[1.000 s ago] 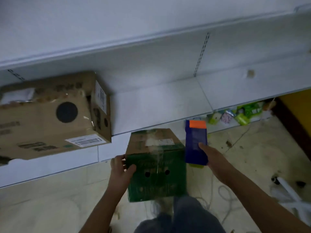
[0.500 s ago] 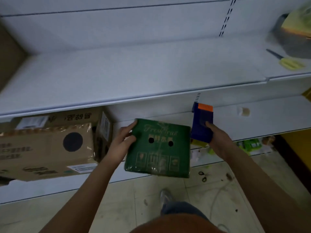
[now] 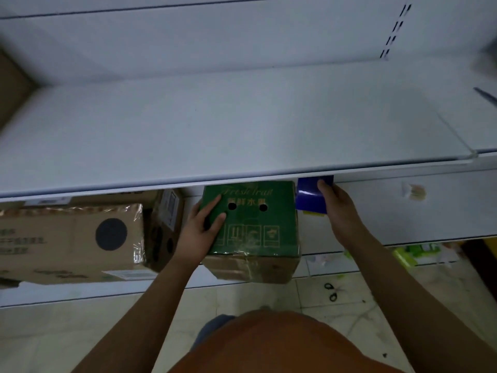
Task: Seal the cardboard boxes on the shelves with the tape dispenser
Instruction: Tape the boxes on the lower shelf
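Green box [image 3: 252, 222], centre frame, already shows tape; left hand [image 3: 200, 230] lies flat on it, right hand [image 3: 336, 203] grips the tape dispenser [image 3: 309, 196].

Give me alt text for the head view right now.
A person's left hand presses flat on a green fruit box at the lower shelf, while the right hand grips a blue tape dispenser beside it. A larger brown cardboard box sits to the left.
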`<state>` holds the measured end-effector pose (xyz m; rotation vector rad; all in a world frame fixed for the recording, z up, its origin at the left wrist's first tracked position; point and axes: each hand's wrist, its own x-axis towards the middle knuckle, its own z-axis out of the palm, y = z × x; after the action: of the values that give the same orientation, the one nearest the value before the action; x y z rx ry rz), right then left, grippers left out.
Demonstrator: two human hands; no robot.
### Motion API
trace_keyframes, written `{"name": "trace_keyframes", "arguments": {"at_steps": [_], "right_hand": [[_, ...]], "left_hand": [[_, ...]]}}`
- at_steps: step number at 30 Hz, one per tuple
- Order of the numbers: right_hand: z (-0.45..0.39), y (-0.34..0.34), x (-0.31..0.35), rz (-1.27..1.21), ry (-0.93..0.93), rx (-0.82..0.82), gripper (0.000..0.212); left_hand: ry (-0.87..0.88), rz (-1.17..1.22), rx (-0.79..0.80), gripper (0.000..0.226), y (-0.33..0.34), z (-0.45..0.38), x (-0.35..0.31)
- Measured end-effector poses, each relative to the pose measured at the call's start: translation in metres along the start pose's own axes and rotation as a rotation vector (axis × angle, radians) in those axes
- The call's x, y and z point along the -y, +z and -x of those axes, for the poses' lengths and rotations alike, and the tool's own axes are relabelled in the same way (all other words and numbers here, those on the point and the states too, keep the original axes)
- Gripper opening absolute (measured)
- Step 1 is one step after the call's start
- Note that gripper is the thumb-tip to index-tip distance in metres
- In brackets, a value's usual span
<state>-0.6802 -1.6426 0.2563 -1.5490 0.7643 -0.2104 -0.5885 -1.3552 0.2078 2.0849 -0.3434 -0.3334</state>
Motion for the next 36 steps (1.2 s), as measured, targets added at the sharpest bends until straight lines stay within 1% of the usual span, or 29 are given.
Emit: {"name": "trace_keyframes", "arguments": {"at_steps": [3,7,9,11,13,14,15,17,19,21,22,23,25,27,28,30,32,34,36], "right_hand": [[0.016,-0.008,-0.005,0.067,-0.114,0.036,0.025],[0.044,-0.011,-0.006,0.113,-0.123,0.036,0.022],[0.061,-0.010,-0.005,0.194,-0.171,0.030,0.018],[0.078,-0.008,-0.002,0.293,-0.218,0.036,0.015],[0.091,-0.007,0.001,0.391,-0.228,0.065,0.010],[0.096,-0.006,0.001,0.447,-0.225,0.080,0.015],[0.100,-0.005,0.000,0.500,-0.222,0.091,0.025],[0.108,-0.001,-0.003,0.542,-0.208,0.113,0.047],[0.115,0.003,-0.007,0.525,-0.188,0.127,0.058],[0.121,0.006,-0.010,0.502,-0.186,0.129,0.064],[0.124,0.008,-0.010,0.503,-0.186,0.124,0.064],[0.126,0.010,-0.010,0.514,-0.185,0.122,0.063],[0.133,0.014,-0.007,0.531,-0.196,0.116,0.064],[0.138,0.018,-0.004,0.548,-0.216,0.099,0.068],[0.140,0.020,-0.002,0.552,-0.216,0.095,0.067],[0.146,0.028,-0.002,0.517,-0.216,0.109,0.066],[0.154,0.037,-0.005,0.485,-0.229,0.133,0.080],[0.161,0.045,-0.008,0.485,-0.230,0.152,0.096],[0.161,0.049,-0.011,0.481,-0.242,0.151,0.102]], "left_hand": [[-0.026,-0.108,-0.025,0.046,0.003,-0.001,0.003],[-0.019,-0.164,-0.102,0.042,0.002,-0.008,0.002],[-0.037,-0.220,-0.169,0.039,0.010,-0.009,-0.004],[-0.045,-0.289,-0.269,0.036,0.020,-0.010,-0.014],[-0.045,-0.299,-0.336,0.035,0.025,-0.017,-0.021],[-0.041,-0.282,-0.344,0.035,0.026,-0.022,-0.024],[-0.046,-0.253,-0.337,0.035,0.026,-0.026,-0.026],[-0.056,-0.224,-0.296,0.036,0.025,-0.032,-0.025],[0.005,-0.218,-0.176,0.039,0.021,-0.036,-0.014],[0.072,-0.167,0.019,0.046,0.008,-0.041,-0.002],[0.074,-0.182,0.129,0.052,-0.002,-0.046,0.002],[0.065,-0.255,0.230,0.059,-0.012,-0.050,0.004],[0.045,-0.426,0.370,0.071,-0.026,-0.051,0.002],[-0.003,-0.445,0.471,0.083,-0.031,-0.041,-0.004],[-0.037,-0.424,0.496,0.087,-0.031,-0.035,-0.007],[-0.101,-0.359,0.475,0.091,-0.031,-0.026,-0.008],[-0.139,-0.308,0.424,0.091,-0.032,-0.023,-0.008],[-0.157,-0.319,0.379,0.091,-0.028,-0.020,-0.006],[-0.162,-0.356,0.263,0.089,-0.018,-0.015,-0.002]]}}
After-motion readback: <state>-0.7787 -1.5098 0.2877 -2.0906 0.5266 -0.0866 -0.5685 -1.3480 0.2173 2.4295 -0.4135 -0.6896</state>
